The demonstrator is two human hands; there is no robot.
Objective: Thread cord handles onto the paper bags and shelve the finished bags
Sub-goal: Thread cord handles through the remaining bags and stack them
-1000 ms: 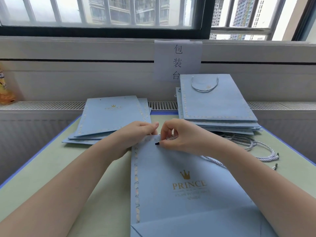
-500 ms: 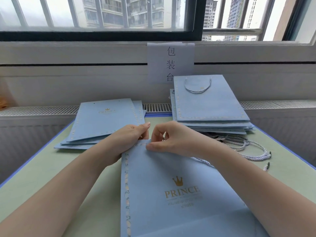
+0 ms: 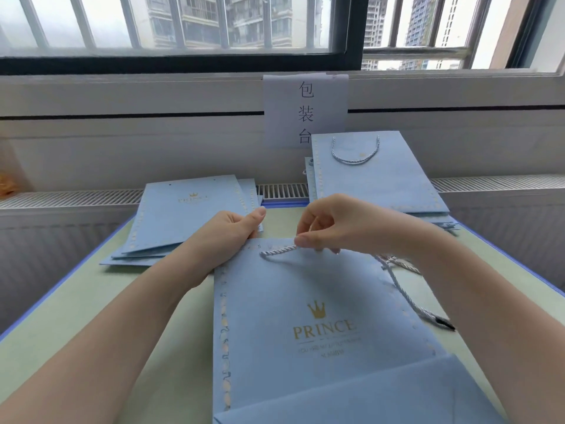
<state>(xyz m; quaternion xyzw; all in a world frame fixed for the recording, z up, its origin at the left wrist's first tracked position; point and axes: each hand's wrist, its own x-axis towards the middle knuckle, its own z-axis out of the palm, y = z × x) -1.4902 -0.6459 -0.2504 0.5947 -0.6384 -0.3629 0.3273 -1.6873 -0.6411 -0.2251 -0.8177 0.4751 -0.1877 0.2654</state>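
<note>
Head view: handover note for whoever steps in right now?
Left hand grips the top left corner of the front bag.
Right hand pinches the cord at the bag's top edge; the cord's tipped end trails off to the right.
Done: handled bags stacked back right.
Left: finish this handle, then the unthreaded stack back left; spare cords lie right. Nothing shelved yet.
</note>
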